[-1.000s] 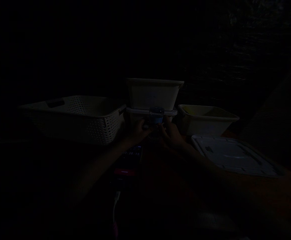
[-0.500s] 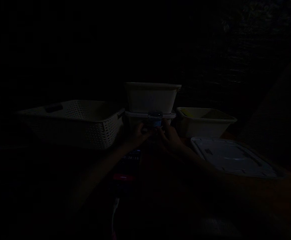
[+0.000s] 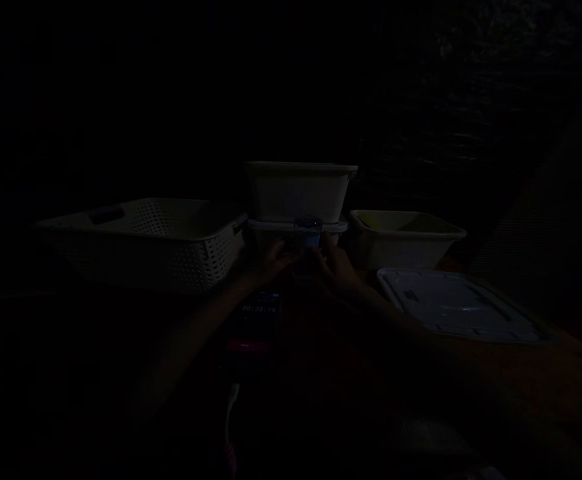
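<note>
The scene is very dark. A clear, cup-like container with a blue band stands upright in front of the stacked tubs. My left hand is at its left side, thumb reaching across the front. From the right, my right hand closes around it, fingertips at the blue band. The two hands' fingers nearly meet on the container, and its lower part is hard to make out. A phone showing a timer lies below my left forearm, with a white cable plug near its lower end.
A perforated white basket stands at the left. Behind the container, a white tub sits on a lidded tub. At the right are another tub with something yellow inside and a flat lid on the table.
The view has shifted slightly, so things sit a little higher in the picture. Both hands remain at the container; the left fingers have moved slightly.
</note>
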Motion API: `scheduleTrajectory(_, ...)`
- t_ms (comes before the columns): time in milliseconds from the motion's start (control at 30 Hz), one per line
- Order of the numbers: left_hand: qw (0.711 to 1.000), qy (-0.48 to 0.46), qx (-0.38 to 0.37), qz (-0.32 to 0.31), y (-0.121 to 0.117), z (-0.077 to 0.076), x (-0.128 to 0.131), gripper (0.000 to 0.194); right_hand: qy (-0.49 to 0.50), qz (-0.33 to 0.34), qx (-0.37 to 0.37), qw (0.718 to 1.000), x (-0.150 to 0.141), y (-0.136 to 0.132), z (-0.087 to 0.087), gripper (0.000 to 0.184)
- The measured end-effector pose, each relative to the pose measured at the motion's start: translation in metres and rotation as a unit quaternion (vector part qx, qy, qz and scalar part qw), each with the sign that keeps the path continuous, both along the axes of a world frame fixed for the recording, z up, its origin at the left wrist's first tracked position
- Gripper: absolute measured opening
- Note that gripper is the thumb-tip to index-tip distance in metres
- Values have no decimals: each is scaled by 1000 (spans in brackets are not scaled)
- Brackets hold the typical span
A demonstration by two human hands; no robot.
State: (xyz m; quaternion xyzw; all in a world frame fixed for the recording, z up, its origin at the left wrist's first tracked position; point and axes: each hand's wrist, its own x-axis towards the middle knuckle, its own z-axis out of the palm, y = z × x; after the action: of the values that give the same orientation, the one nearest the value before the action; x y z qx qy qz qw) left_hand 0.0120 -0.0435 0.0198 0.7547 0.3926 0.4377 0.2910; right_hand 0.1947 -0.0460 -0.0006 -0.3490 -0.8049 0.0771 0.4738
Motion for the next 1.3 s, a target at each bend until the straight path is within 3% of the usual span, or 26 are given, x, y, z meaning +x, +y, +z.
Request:
scheduleTrajectory(267, 999, -39, 9, -33, 15, -9, -2, 42, 38, 15, 15, 999, -3, 6, -3, 43)
scheduleTrajectory(400, 994, -46, -15, -95, 19, -15, -3, 45, 66, 63, -58, 994, -7, 7, -9, 53)
scheduleTrajectory(500, 990, -48, -36, -125, 24, -22, -2, 47, 73, 63, -72, 993, -9, 9, -14, 58)
scheduleTrajectory(733, 993, -50, 19, -102, 34, -34, -4, 51, 67, 80, -70, 992, -9, 11, -18, 58)
scheduleTrajectory(1067, 996, -24, 49, -68, 17, -19, -2, 52, 43, 95, -43, 994, -6, 10, -16, 60)
scheduleTrajectory(1300, 995, -2, 67, -70, 18, -21, -2, 53, 21, 93, -46, 994, -2, 10, -15, 61)
